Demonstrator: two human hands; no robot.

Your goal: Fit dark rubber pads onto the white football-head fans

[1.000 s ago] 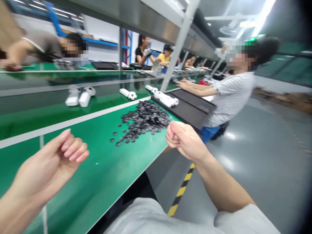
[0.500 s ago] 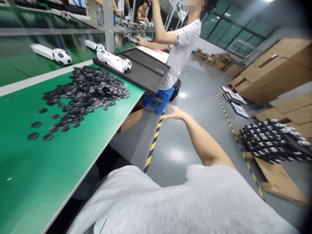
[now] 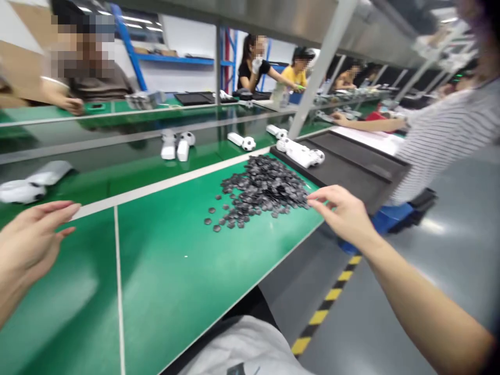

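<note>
My left hand hovers over the green table at the left, fingers stretched out and thumb apart, holding nothing. My right hand reaches to the near right edge of a pile of small black pentagon pieces. Its thumb and fingertips come together there; whether a piece is between them is too small to see. Several loose pieces lie left of the pile. Behind the pile, a white part with football-patterned balls rests on the edge of a black tray.
Across a pale strip, a green conveyor belt carries several white football-ended parts. A slanted grey post stands behind the tray. A co-worker in a striped shirt sits at the right; other people work across the line.
My view has swung left, bringing my left hand and more of the line into sight. My right hand has moved from above the floor to the edge of the black pile.
</note>
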